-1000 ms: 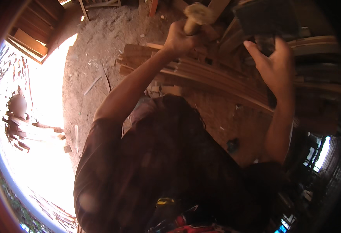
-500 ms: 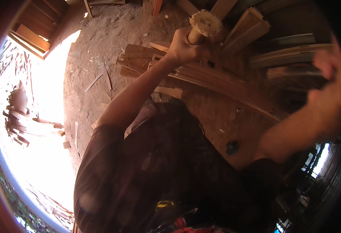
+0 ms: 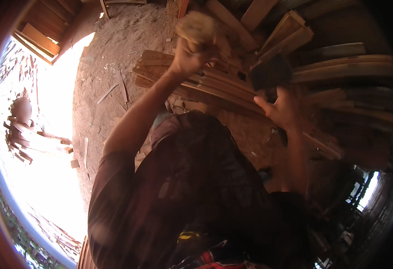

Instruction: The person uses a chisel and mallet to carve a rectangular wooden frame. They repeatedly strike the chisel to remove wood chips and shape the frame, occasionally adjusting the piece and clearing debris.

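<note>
My left hand (image 3: 186, 62) is wrapped round a thick wooden handle (image 3: 197, 28) with a frayed, mushroomed top, perhaps that of a chisel. Motion blurs the top, and the lower end is hidden by the hand. Long reddish-brown wooden boards (image 3: 239, 92) lie below and between my hands. On the right, my right hand (image 3: 283, 110) grips a dark, squared block (image 3: 271, 74), possibly a mallet head, which is smeared by motion. The block stands apart from the handle, to its right and nearer to me.
More stacked planks (image 3: 344, 67) lie at the right, and short timber pieces (image 3: 286, 33) lean at the back. Thin offcuts (image 3: 108, 93) are scattered on the dusty ground (image 3: 129, 45) at the left. A person (image 3: 21, 112) is in the bright area at far left.
My right hand has swung inward from the far right with the dark block. My left hand has shifted left with the wooden handle, whose frayed top has tipped to the left.
</note>
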Available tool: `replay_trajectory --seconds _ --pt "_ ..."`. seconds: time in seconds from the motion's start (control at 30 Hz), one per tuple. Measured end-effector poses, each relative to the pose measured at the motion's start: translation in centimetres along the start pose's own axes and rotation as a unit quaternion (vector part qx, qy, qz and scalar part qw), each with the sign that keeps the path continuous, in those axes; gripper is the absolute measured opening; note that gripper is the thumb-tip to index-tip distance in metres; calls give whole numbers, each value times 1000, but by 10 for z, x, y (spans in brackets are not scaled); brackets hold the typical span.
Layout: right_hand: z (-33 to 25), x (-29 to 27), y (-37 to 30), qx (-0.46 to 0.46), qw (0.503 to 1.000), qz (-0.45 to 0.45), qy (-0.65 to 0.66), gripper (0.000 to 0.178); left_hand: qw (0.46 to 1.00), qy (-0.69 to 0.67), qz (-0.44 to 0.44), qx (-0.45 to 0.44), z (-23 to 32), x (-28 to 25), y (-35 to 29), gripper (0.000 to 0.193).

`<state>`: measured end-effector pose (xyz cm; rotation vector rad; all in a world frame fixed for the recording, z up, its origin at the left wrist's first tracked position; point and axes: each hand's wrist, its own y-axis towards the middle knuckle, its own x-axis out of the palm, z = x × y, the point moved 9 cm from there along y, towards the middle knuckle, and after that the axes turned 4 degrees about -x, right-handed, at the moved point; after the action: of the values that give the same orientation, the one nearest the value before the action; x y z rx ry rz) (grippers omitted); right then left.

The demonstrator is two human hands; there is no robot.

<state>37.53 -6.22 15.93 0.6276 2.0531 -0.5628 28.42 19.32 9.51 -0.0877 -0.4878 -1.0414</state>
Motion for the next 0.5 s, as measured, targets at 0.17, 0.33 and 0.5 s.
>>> replay_trajectory --seconds 0.17,0.33,0.5 --pt "139 75 -43 111 980 -166 9 62 980 177 -50 77 2 45 -1 17" --pt "194 73 -87 161 984 -68 -47 65 949 279 -84 121 7 39 -5 16" --pt "175 51 -87 22 998 4 -63 61 969 241 -55 -7 0 26 -8 15"
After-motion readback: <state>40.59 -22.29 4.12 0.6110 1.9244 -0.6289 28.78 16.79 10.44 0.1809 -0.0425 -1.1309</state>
